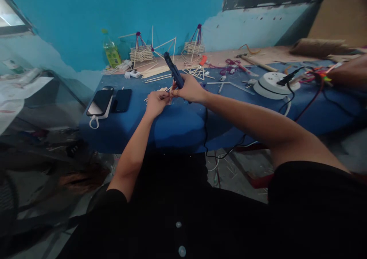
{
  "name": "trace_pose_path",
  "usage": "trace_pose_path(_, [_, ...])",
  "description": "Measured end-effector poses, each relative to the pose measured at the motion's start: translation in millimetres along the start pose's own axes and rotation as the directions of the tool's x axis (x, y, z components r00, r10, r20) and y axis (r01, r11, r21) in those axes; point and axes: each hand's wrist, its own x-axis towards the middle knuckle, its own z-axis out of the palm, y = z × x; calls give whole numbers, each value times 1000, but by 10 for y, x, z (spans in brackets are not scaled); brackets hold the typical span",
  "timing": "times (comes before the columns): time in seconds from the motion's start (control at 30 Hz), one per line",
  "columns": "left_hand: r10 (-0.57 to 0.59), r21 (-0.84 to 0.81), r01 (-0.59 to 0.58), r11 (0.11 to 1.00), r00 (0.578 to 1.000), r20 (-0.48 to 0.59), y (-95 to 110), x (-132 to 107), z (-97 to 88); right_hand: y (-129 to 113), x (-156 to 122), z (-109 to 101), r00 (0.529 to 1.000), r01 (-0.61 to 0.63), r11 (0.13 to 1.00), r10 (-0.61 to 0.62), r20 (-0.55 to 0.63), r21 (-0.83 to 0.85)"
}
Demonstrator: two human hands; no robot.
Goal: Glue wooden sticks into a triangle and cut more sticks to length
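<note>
Both my hands meet over the blue-covered table (183,127). My left hand (156,104) is closed, its fingertips pinching a small bundle of thin wooden sticks (171,98). My right hand (192,88) wraps round a dark blue glue gun (175,72), whose rear end points up and away from me. The right fingertips also touch the small sticks beside the left fingers. The gun's nozzle is hidden by the hand. Just behind my left hand lie several short sticks (160,90). Longer sticks (156,74) lie farther back.
Two stick models (141,54) (194,46) stand by the wall. A bottle (111,52) stands at the back left. Two phones (100,102) (122,100) lie left. A white power strip (272,86) with cords sits right. A hammer (259,63) lies behind it. Another person's hand (348,75) shows at right.
</note>
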Motion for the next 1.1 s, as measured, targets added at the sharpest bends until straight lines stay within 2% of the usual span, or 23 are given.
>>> trace_pose_path(0.17, [-97,-118,101,988,994,39,44,32,-8,26,-17,0,999,35,998,-36,-13,-48])
trace_pose_path(0.4, [-76,-129,81,988,996,43,4,15,-30,51,19,67,999,-5,999,6,-38,48])
trace_pose_path(0.53, [-72,-139,80,987,995,62,-33,31,-34,79,28,81,999,-25,999,26,-43,21])
trace_pose_path(0.87, [-110,-193,119,974,992,57,30,50,-8,196,92,78,997,69,998,-69,-41,-15])
trace_pose_path(1.1, [-120,-149,127,981,991,61,49,58,-2,351,148,170,988,131,989,-124,-90,75])
